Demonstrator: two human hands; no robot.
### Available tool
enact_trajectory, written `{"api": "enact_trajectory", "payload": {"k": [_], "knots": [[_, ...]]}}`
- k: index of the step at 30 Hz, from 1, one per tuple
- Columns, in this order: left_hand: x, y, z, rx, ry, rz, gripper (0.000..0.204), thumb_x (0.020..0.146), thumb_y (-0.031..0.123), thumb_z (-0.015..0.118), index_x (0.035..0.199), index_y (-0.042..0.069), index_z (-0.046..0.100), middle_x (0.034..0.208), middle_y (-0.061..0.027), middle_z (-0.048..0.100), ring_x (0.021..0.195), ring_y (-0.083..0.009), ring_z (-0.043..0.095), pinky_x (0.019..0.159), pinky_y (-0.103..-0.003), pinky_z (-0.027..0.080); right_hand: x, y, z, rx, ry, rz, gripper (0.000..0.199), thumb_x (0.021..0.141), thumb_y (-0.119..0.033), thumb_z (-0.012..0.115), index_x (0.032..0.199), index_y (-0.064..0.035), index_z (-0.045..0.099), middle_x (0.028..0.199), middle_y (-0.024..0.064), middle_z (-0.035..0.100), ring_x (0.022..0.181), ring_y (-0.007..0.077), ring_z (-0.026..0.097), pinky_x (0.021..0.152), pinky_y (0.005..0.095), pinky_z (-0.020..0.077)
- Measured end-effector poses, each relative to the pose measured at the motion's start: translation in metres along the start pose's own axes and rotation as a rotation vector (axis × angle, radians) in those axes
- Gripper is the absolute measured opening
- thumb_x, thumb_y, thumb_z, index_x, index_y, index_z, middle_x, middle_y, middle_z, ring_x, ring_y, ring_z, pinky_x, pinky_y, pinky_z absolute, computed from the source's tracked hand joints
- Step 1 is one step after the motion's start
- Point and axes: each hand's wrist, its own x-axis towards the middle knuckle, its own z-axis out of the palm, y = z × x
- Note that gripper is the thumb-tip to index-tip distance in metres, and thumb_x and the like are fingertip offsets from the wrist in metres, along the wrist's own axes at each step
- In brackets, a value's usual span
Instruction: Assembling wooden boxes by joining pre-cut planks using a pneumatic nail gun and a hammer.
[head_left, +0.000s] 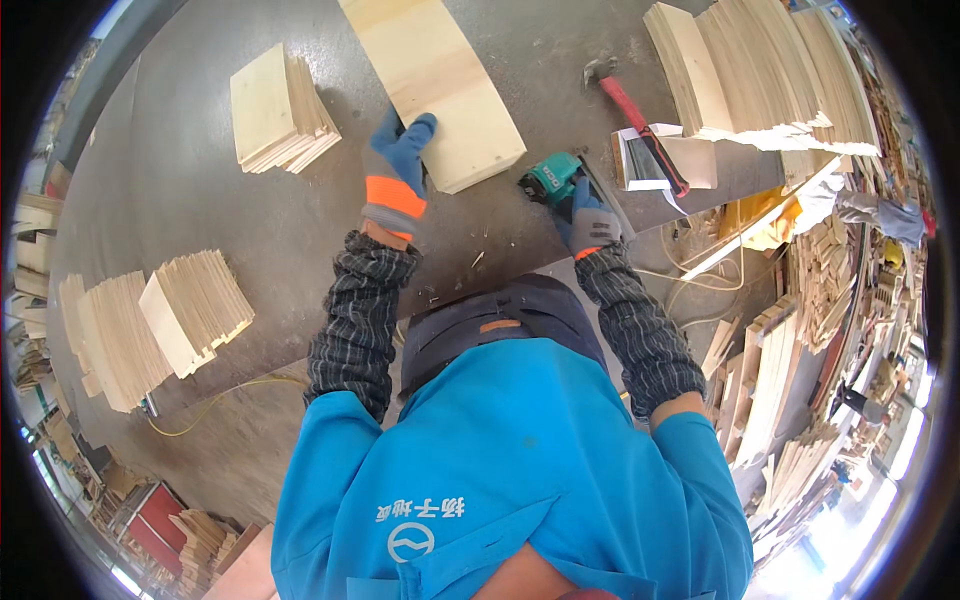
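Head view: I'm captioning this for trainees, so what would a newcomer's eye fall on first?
Probably the long pale wooden piece at top centre, with the gloved left hand on its left edge. Next, the teal power tool to its lower right, in the gloved right hand. Then the red-handled hammer farther right, near the stacked boards.

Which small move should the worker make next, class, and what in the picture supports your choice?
Probably bring the teal power tool over to the near end of the long wooden piece. The right hand grips the tool beside that end, apart from the wood, while the left hand touches the wood's left edge and could steady it.
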Motion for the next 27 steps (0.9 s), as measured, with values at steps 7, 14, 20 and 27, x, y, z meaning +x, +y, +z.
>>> {"api": "enact_trajectory", "payload": {"k": [7,14,20,27], "knots": [[0.027,-0.003,-0.008,-0.029,0.091,-0.023,0.041,0.099,0.011,0.07,0.138,-0.003,0.067,0.116,-0.0118,0.076,0.096,-0.0187,0.07,0.086,-0.034,0.058,0.048,0.078,-0.06,-0.083,0.194,0.208,0.073,0.099,-0.055,0.065,0.148,-0.0031,0.055,0.125,0.0255,0.073,0.111,0.0435,0.072,0.096,0.0517,0.0572],[0.013,-0.008,0.0,0.198,0.276,0.036,0.043,0.098,0.023,0.068,0.13,-0.005,0.071,0.11,-0.0112,0.076,0.096,-0.0186,0.069,0.085,-0.034,0.056,0.115,0.185,-0.063,-0.242,0.111,0.195,0.066,0.093,-0.041,0.072,0.147,-0.0074,0.055,0.119,0.0249,0.075,0.108,0.043,0.073,0.095,0.0537,0.0579],[0.013,-0.005,0.005,0.038,0.216,0.029,0.043,0.096,0.021,0.067,0.129,-0.006,0.069,0.112,-0.0109,0.075,0.095,-0.0177,0.067,0.086,-0.033,0.054,0.135,0.165,-0.085,0.073,-0.11,0.277,0.035,0.091,-0.036,0.08,0.106,-0.0058,0.07,0.084,0.0166,0.074,0.082,0.0348,0.076,0.073,0.0447,0.0583],[0.016,0.003,-0.005,-0.135,0.127,-0.202,0.048,0.1,0.025,0.069,0.137,-0.005,0.064,0.121,-0.0142,0.073,0.105,-0.0244,0.073,0.091,-0.037,0.061,0.03,0.08,-0.181,1.21,-0.144,0.297,0.025,0.1,-0.027,0.076,0.111,-0.0049,0.069,0.067,-0.0035,0.056,0.052,0.0052,0.049,0.048,0.0238,0.0369]]}}
